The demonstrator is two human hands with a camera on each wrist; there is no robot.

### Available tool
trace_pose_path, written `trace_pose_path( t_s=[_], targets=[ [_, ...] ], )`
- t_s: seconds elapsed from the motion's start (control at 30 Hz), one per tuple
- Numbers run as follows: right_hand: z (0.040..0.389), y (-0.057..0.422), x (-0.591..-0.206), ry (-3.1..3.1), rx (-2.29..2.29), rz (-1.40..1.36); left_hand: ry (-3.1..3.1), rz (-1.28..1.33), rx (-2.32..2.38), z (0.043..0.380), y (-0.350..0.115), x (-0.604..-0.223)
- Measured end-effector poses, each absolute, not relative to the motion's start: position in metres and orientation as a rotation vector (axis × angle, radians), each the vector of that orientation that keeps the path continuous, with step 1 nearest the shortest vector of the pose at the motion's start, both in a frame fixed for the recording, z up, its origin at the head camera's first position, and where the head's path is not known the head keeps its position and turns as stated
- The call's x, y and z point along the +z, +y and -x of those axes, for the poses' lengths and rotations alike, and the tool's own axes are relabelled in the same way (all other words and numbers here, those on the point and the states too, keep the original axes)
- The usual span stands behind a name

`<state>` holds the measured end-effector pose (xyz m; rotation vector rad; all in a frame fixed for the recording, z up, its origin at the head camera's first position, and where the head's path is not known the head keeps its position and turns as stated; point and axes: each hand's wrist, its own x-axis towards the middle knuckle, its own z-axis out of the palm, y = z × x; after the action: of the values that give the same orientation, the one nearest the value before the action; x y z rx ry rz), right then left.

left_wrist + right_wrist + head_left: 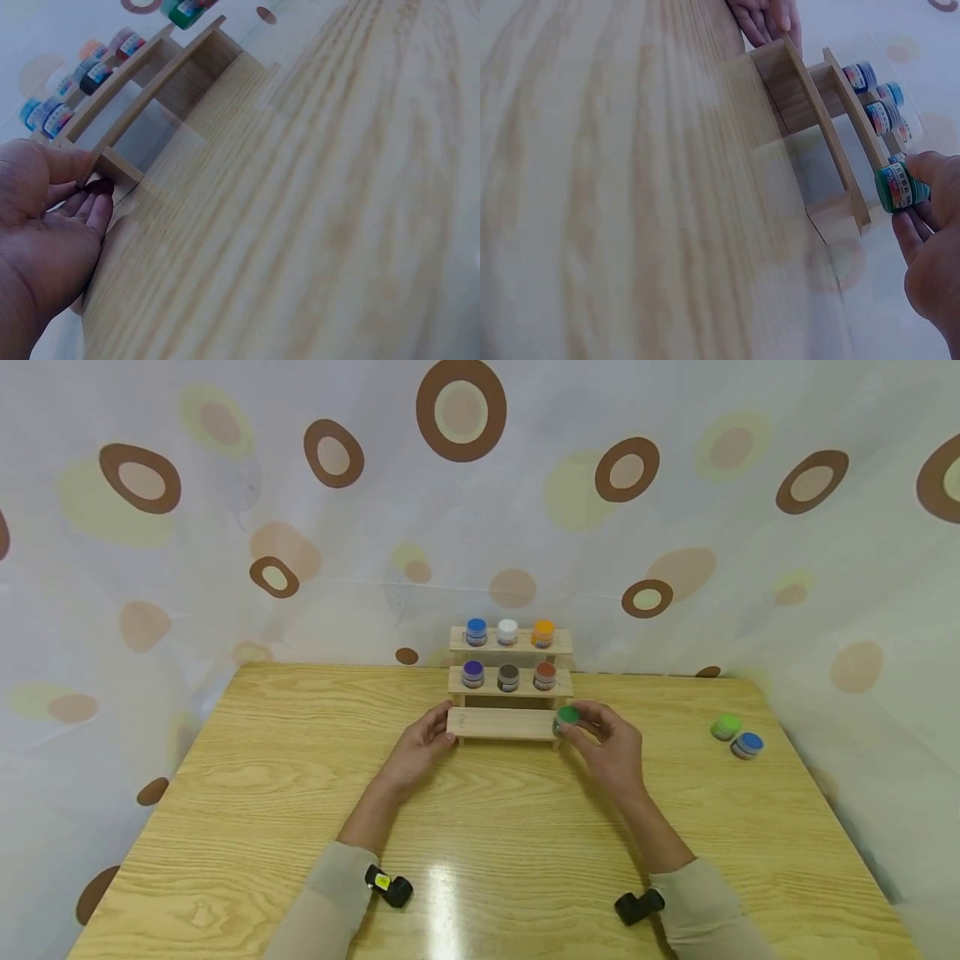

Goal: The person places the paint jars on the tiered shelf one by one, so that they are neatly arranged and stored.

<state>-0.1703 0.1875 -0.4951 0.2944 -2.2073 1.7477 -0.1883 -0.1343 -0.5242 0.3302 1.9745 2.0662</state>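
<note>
A three-tier wooden stand (502, 724) stands at the back of the table. My left hand (420, 752) holds the left end of its lowest tier, thumb at the front edge, as the left wrist view (45, 225) also shows. Between thumb and fingers, my right hand (611, 747) pinches a green-lidded paint jar (567, 718) at the right end of that tier; in the right wrist view the jar (900, 187) looks slightly raised from the board. The middle tier carries purple (472, 674), dark (508, 677) and reddish-brown (545, 675) jars. Blue (476, 632), white (507, 632) and orange (543, 633) jars stand on top.
To the right on the wooden table (480, 827) are a light green jar (726, 727) and a blue-lidded jar (747, 745), close together. A patterned sheet (480, 510) hangs right behind the stand and along both sides of the table.
</note>
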Motion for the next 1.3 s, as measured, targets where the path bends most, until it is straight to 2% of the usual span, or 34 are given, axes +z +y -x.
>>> trace_pose_path(
  t_s=[0.2, 0.6, 0.9, 1.3],
  targets=[
    [0.173, 0.171, -0.491, -2.225, 1.763, -0.316, 1.976, -0.317, 2.071, 0.188, -0.134, -0.525],
    [0.157, 0.129, -0.46, -2.25, 1.862, -0.39, 1.991, -0.3, 2.056, 0.186, -0.131, -0.522],
    [0.17, 0.111, -0.49, -2.285, 1.825, -0.451, 1.989, -0.29, 2.046, 0.185, -0.127, -0.519],
    [0.17, 0.093, -0.493, -2.303, 1.83, -0.472, 1.951, -0.315, 2.053, 0.187, -0.124, -0.52]
  ],
)
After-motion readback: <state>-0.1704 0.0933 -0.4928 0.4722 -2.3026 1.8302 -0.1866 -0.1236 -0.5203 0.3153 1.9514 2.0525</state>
